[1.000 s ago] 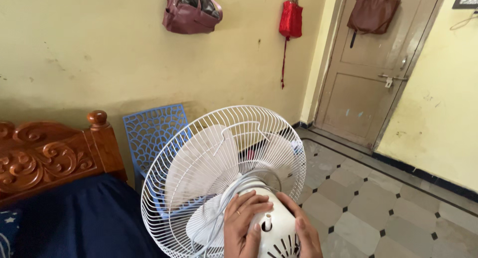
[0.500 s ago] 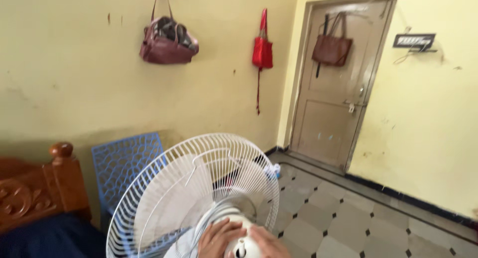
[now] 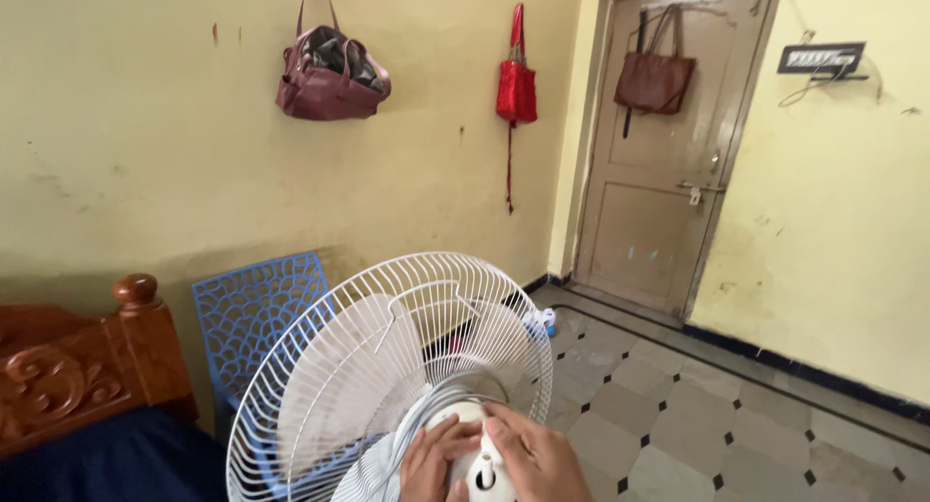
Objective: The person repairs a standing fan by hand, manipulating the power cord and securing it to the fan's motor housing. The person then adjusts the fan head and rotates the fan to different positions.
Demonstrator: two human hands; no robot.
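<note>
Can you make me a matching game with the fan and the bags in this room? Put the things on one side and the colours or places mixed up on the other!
Things:
1. fan
2. chair
3. brown bag
4. red bag

Colours and places:
A. hangs on the door
B. white, under both hands
C. hangs on the wall, left of the door
D. blue, behind the fan

Pairs: 1-B, 2-D, 3-A, 4-C

The left hand and right hand rest on the fan's motor housing.
</note>
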